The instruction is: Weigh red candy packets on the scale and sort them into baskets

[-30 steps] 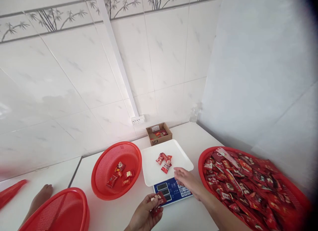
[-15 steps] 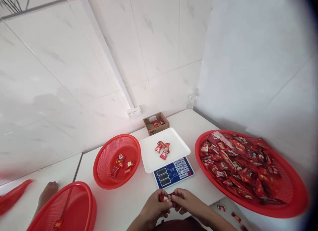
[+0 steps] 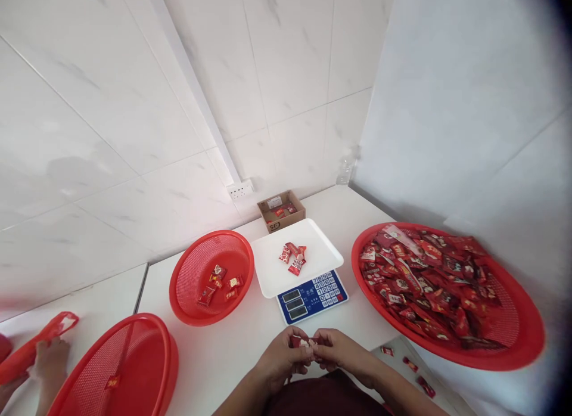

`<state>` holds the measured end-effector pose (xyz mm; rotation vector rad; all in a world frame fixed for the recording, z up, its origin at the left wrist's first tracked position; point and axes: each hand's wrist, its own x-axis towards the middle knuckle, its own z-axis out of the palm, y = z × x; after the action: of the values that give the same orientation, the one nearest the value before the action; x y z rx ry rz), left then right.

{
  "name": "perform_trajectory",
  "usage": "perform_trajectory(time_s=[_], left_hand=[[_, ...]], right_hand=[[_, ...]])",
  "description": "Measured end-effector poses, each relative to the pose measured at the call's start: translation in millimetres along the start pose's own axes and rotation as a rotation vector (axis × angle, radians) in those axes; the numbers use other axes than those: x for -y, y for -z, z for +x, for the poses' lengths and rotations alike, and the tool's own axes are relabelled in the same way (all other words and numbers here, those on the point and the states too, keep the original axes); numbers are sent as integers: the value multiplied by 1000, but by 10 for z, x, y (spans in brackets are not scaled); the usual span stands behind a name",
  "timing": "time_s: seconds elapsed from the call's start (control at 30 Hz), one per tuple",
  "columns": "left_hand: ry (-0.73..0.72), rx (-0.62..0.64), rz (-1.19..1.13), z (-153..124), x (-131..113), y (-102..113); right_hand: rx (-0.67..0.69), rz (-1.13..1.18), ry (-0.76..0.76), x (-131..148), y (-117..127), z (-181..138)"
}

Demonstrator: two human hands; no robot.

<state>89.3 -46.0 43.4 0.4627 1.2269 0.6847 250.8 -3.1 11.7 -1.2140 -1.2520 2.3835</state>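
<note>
My left hand [image 3: 280, 359] and my right hand [image 3: 336, 350] meet at the table's near edge, both pinched on one small red wrapped candy [image 3: 304, 342] held between them. Just beyond them stands a weighing scale [image 3: 308, 295] with a blue keypad panel and a white tray [image 3: 322, 249] bearing several red candies [image 3: 292, 258]. To my right a wide red basket [image 3: 504, 356] is heaped with red candy packets. To the left of the scale a smaller red basket [image 3: 192, 273] holds several candies.
A small cardboard box [image 3: 281, 210] with a few candies sits at the back by a wall socket [image 3: 239, 191]. Another red basket [image 3: 134, 368] lies at the near left with one candy inside. Another person's hand [image 3: 49, 359] holds a red basket rim at far left. Loose candies [image 3: 402, 359] lie below the table edge.
My right hand left the scale and joined my left hand on the candy near the table edge. The other person's hand moved left onto a red basket rim. The camera tilted down.
</note>
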Motion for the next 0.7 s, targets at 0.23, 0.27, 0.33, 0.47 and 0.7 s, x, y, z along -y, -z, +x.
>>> perform_trajectory(time_s=[0.23,0.27,0.33,0.47,0.7], left_hand=[[-38,-183,-276,17,-66,120],[-47,-190,-284,16,-95,149],[-86,-202,-279,20,-171,205],[-238,-248,-150,96,-401,268],[-365,-381,214,533,-887,224]], right_hand=[[-192,-4,115,29,116,-14],[-245,-33,138,45,171,-18],[-399,-139,195,82,318,-33],[-845,-399,319,173,703,-112],[-1156,-579,377,167,1152,-228]])
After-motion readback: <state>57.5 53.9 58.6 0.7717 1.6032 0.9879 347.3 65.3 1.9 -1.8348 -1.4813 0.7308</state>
